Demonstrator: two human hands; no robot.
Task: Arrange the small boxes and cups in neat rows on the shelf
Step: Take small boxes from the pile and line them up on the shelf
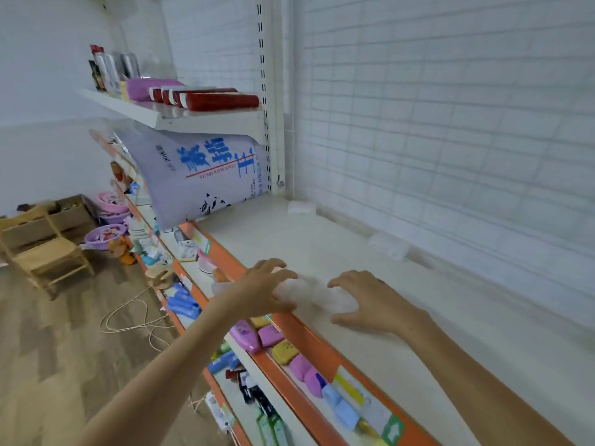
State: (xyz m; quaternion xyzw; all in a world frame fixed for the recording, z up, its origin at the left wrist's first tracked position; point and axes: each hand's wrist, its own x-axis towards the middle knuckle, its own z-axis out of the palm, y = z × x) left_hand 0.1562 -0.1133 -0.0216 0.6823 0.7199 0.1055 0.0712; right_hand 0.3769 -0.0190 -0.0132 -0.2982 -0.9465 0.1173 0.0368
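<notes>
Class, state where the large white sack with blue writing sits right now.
In the head view, the sack leans on the left part of the cream shelf, under the upper shelf holding red packets.

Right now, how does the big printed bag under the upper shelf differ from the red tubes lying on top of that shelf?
The printed bag is large, pale lilac-white with blue characters; the red tubes are slim and dark red with pale ends. The bag stands tilted, its top pressed under the upper shelf, while the tubes lie flat on it, side by side. The bag is one item; the tubes are several. Both sit left of the slotted upright.
</notes>
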